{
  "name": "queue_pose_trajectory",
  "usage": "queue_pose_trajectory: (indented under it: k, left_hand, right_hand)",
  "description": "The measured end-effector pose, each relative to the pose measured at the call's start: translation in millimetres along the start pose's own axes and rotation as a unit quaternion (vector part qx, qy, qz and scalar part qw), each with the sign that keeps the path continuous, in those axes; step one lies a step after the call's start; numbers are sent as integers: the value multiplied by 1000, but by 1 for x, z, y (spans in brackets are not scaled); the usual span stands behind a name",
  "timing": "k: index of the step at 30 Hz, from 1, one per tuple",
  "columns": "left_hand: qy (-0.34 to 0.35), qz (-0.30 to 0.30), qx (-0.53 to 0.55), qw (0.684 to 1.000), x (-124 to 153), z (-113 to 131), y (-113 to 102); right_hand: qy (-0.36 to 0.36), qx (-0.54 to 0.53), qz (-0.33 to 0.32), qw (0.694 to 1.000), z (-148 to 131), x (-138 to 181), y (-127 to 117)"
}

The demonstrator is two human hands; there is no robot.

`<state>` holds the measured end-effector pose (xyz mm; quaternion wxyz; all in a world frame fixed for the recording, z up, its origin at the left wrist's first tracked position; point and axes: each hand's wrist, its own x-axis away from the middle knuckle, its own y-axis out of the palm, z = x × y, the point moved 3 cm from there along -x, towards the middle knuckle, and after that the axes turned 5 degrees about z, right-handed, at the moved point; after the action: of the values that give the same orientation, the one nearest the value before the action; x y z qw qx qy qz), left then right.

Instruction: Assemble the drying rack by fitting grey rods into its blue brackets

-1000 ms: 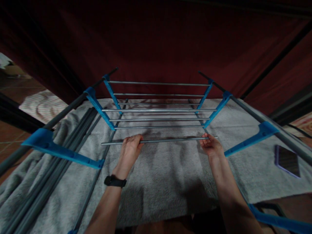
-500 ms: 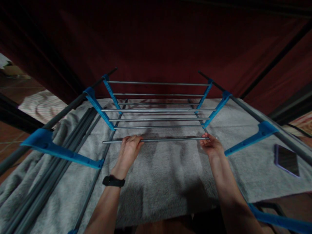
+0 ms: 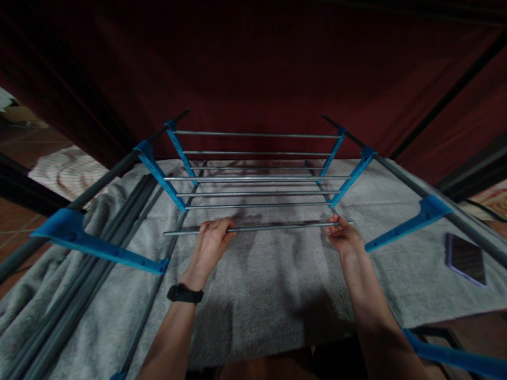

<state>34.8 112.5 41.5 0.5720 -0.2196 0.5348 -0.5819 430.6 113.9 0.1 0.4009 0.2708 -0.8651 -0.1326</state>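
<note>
A thin grey metal rod (image 3: 273,228) spans the space between my two hands, its left end slightly lower than its right. My left hand (image 3: 214,235) is closed around it some way in from the left end. Near the right end, my right hand (image 3: 342,231) pinches it between thumb and fingers. Beyond the rod stands a partly built rack, with metal crossbars (image 3: 257,179) held between blue plastic brackets (image 3: 171,179). Closer to me, a left blue bracket (image 3: 114,253) and a right blue bracket (image 3: 400,230) hang from the side poles with no crossbar between them.
A bundle of grey tubes (image 3: 95,269) lies at the left on a grey blanket (image 3: 269,306). To the right rests a phone (image 3: 466,258). Dark red fabric (image 3: 257,68) rises behind the rack. Another blue bracket (image 3: 455,354) is at the lower right.
The rod has shifted very slightly left and tilted, its left end dropping a little. Both hands keep their hold on it.
</note>
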Motion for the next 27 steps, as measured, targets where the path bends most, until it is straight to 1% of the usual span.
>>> queue_pose_trajectory:
  k: [4,8,14,18,27]
  left_hand:
    - [2,-5,-6,1000,-2,1,-3]
    - [7,-6,-11,1000,-2,0,-3]
    - [15,-13,-2,1000,0,-4,4]
    - [18,-5,14,1000,1,-6,7]
    - [15,-22,-21,999,1,-4,0]
  right_hand:
    - [2,11,-3,1000,-1,0,0]
    - [5,3,10,1000,-1,1,0]
    - [20,-12,23,999,-1,1,-1]
    - [16,-12,15,1000,-1,0,-1]
    - [25,-21,26,999,-2,-2,-3]
